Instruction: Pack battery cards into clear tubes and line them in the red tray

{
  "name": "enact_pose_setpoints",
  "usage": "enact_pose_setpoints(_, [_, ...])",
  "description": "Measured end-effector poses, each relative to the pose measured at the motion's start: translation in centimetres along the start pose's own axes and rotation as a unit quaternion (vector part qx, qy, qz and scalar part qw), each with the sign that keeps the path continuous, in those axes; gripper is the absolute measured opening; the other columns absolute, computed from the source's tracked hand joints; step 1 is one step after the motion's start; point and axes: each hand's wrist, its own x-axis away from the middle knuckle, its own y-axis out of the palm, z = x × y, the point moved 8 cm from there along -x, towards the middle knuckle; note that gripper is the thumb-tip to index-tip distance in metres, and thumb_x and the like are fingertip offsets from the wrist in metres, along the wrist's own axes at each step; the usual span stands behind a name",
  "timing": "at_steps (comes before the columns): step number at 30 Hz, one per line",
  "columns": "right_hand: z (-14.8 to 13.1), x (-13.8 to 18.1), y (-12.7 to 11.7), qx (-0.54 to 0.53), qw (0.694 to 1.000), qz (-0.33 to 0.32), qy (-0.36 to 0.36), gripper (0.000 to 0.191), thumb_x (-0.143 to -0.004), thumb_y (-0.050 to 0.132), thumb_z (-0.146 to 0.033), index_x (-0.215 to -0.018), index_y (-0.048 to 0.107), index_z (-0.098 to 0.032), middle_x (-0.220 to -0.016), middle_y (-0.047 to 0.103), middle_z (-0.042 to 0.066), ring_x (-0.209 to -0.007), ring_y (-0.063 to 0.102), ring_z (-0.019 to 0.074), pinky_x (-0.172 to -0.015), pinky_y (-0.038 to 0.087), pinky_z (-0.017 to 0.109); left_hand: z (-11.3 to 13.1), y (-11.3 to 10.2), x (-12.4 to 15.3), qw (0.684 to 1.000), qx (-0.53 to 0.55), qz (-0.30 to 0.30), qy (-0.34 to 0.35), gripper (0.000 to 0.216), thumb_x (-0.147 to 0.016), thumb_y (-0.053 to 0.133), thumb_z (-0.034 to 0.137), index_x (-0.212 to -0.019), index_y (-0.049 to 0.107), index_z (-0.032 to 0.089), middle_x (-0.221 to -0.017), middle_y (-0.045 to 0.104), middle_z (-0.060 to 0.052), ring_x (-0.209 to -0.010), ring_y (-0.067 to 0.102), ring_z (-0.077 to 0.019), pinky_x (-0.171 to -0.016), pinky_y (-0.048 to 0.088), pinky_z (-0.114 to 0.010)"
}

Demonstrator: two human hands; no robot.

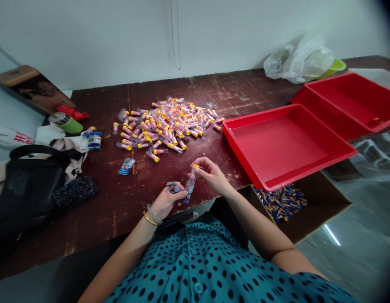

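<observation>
My right hand (214, 176) pinches a small clear tube (191, 180) near its yellow cap, with something pink inside. The tube tilts down toward my left hand (163, 204), and a blue printed sleeve shows around its lower end. Between the left thumb and fingers is a small stack of blue printed sleeves (173, 187). Whether the left fingers also grip the tube's bottom I cannot tell. Beyond both hands lies a heap of yellow-capped tubes (169, 122). A loose blue sleeve (126, 166) rests on the dark red table (100, 172).
A shallow red tray (277, 147) juts over the table's right edge, above a cardboard box (321, 210) of blue-wrapped tubes. Behind it stands another red tray (355, 97). A black bag (27, 185), a green can (67, 123) and a sleeve bundle (94, 140) are at left.
</observation>
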Motion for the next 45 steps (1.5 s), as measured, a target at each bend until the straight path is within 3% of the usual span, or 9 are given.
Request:
enact_pose_setpoints(5, [1.4, 0.7, -1.1, 0.038, 0.996, 0.061, -0.057, 0.023, -0.079, 0.072, -0.038, -0.09, 0.061, -0.022, -0.087, 0.062, -0.001, -0.079, 0.059, 0.0132, -0.076, 0.05, 0.027, -0.2, 1.2, -0.1, 0.999, 0.023, -0.021, -0.008, 0.039, -0.069, 0.081, 0.038, -0.094, 0.065, 0.014, -0.079, 0.068, -0.005, -0.059, 0.057, -0.0111, -0.048, 0.04, -0.02])
enact_pose_setpoints(8, [2.9, 1.8, -1.3, 0.056, 0.994, 0.079, -0.054, 0.022, -0.082, 0.07, -0.039, -0.093, 0.062, -0.022, -0.089, 0.064, 0.0, -0.082, 0.06, 0.0149, -0.079, 0.05, 0.029, -0.5, 1.8, 0.0, 0.998, 0.044, -0.034, -0.035, 0.041, -0.072, 0.079, 0.038, -0.1, 0.065, 0.013, -0.09, 0.07, -0.01, -0.061, 0.058, -0.0111, -0.048, 0.041, -0.02])
enact_pose_setpoints(15, [4.0, 4.1, -0.4, 0.08, 0.995, 0.045, -0.047, 0.026, -0.082, 0.071, -0.038, -0.1, 0.065, -0.022, -0.106, 0.065, 0.004, -0.1, 0.061, 0.0185, -0.093, 0.048, 0.034, 0.0, 2.2, 0.2, 0.998, 0.052, -0.025, -0.037, 0.029, -0.072, 0.079, 0.035, -0.087, 0.063, 0.015, -0.067, 0.059, 0.001, -0.057, 0.056, -0.0107, -0.047, 0.04, -0.02])
enact_pose_setpoints(24, [3.4, 3.7, -0.6, 0.073, 0.994, 0.042, -0.066, 0.019, -0.083, 0.07, -0.036, -0.098, 0.067, -0.024, -0.111, 0.064, 0.004, -0.11, 0.058, 0.0194, -0.104, 0.042, 0.036, 0.5, 2.3, -0.2, 0.999, 0.036, -0.02, -0.008, 0.033, -0.07, 0.08, 0.038, -0.087, 0.063, 0.015, -0.07, 0.059, 0.001, -0.058, 0.055, -0.0108, -0.047, 0.039, -0.021])
enact_pose_setpoints(33, [4.0, 3.5, -0.7, 0.045, 0.998, 0.037, -0.016, 0.021, -0.082, 0.071, -0.037, -0.097, 0.066, -0.023, -0.105, 0.065, 0.003, -0.099, 0.061, 0.0175, -0.094, 0.047, 0.032, 0.1, 2.3, -0.4, 0.999, 0.047, -0.006, -0.013, 0.033, -0.071, 0.08, 0.035, -0.09, 0.064, 0.014, -0.071, 0.06, 0.001, -0.059, 0.056, -0.0107, -0.047, 0.039, -0.02])
enact_pose_setpoints(41, [3.6, 3.0, -0.9, 0.056, 0.998, 0.024, -0.021, 0.02, -0.082, 0.071, -0.037, -0.093, 0.066, -0.021, -0.102, 0.065, 0.003, -0.098, 0.06, 0.0171, -0.093, 0.046, 0.032, 0.4, 2.6, -0.8, 0.998, 0.055, -0.009, -0.009, 0.033, -0.069, 0.082, 0.035, -0.087, 0.064, 0.014, -0.072, 0.06, 0.001, -0.06, 0.056, -0.0103, -0.048, 0.038, -0.02])
enact_pose_setpoints(45, [3.2, 2.9, -0.9, 0.024, 0.999, 0.048, 0.0, 0.022, -0.082, 0.071, -0.038, -0.095, 0.063, -0.022, -0.098, 0.063, 0.002, -0.093, 0.063, 0.0172, -0.088, 0.05, 0.031, 0.5, 2.6, -1.3, 0.998, 0.057, -0.015, -0.01, 0.039, -0.073, 0.078, 0.042, -0.097, 0.066, 0.014, -0.077, 0.064, -0.003, -0.06, 0.058, -0.0118, -0.048, 0.039, -0.021])
